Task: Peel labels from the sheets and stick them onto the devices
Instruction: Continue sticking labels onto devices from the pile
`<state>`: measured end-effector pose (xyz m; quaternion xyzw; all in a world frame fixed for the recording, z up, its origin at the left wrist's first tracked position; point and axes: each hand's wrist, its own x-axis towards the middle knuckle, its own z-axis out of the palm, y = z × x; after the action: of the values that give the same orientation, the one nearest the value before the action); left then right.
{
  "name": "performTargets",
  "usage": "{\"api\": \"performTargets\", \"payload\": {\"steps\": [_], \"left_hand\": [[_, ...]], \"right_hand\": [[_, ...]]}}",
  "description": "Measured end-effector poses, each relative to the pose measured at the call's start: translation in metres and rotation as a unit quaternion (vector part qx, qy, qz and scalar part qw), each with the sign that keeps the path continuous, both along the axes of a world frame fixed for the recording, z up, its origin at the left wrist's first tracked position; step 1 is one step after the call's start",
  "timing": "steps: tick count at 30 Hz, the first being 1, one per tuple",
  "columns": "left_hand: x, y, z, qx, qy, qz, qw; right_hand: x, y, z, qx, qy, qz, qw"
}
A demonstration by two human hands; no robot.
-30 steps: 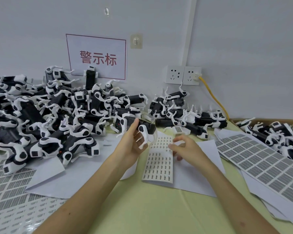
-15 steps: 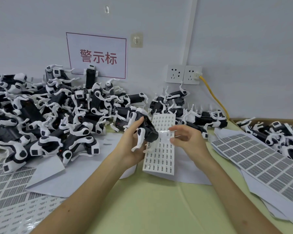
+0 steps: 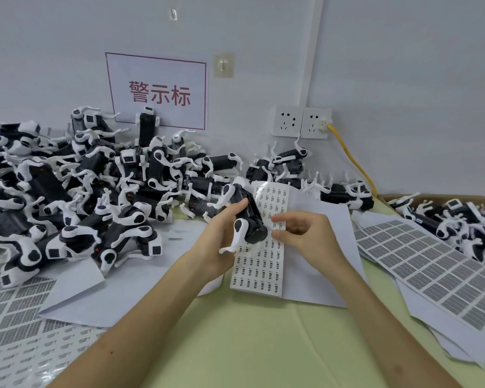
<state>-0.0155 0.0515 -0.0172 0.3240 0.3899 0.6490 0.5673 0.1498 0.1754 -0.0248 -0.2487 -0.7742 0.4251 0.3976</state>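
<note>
My left hand [image 3: 221, 242] is curled round 1 black-and-white device [image 3: 248, 217]. The thumb lies across the top of its dark body and the other fingers are hidden behind it. I hold it tilted, clear of the table [image 3: 263, 348], with 1 white curved arm hanging down toward my wrist.

My right hand [image 3: 308, 236] is just beside the device's near end. Its index finger and thumb pinch a small label [image 3: 279, 226], and the remaining fingers are loosely curled into the palm. I cannot tell whether the label already touches the device.

Under both hands lies the label sheet [image 3: 261, 270], a narrow strip with columns of small dark-printed labels. It rests on white paper [image 3: 319, 278], and its far end curls up glossy behind the device.

To my left a big heap of devices [image 3: 95, 191] reaches back to the wall, and a smaller heap [image 3: 305, 175] sits beyond the sheet. At the right a cardboard box [image 3: 398, 196] holds more of them. Just in front of the box, sheets of grey block labels [image 3: 431, 270] fan out over loose paper. More printed sheets [image 3: 11, 317] cover the near left corner of the table.

On the wall hangs a white sign [image 3: 157, 91] with red characters. To its right are 2 sockets [image 3: 301, 121], and a yellow cable [image 3: 350, 158] is plugged into the right 1.
</note>
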Motion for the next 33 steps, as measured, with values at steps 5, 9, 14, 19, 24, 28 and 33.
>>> {"api": "performTargets", "payload": {"steps": [5, 9, 14, 19, 24, 28, 33], "left_hand": [[0.004, 0.000, 0.002, -0.004, 0.013, 0.033, 0.999], [0.007, -0.001, 0.004, 0.012, 0.010, 0.035, 0.999], [0.011, -0.003, 0.008, 0.021, 0.001, 0.032, 0.999], [0.009, -0.001, 0.004, -0.002, 0.006, 0.028, 1.000], [0.008, -0.003, 0.007, -0.004, 0.001, 0.022, 1.000], [0.009, -0.003, 0.006, -0.005, 0.016, 0.032, 0.999], [0.009, -0.003, 0.005, -0.012, 0.027, 0.031, 0.999]], "right_hand": [[-0.001, -0.002, -0.002, 0.031, -0.011, -0.023, 0.999], [-0.002, -0.002, -0.002, 0.045, -0.009, -0.024, 0.999], [-0.004, -0.002, -0.005, 0.080, 0.004, -0.052, 0.995], [-0.007, -0.004, -0.006, 0.114, 0.017, -0.085, 0.990], [0.000, -0.003, -0.002, 0.100, -0.013, -0.028, 0.995], [-0.002, -0.002, -0.003, 0.107, -0.035, -0.027, 0.993], [-0.006, -0.001, -0.009, 0.133, -0.001, -0.037, 0.991]]}}
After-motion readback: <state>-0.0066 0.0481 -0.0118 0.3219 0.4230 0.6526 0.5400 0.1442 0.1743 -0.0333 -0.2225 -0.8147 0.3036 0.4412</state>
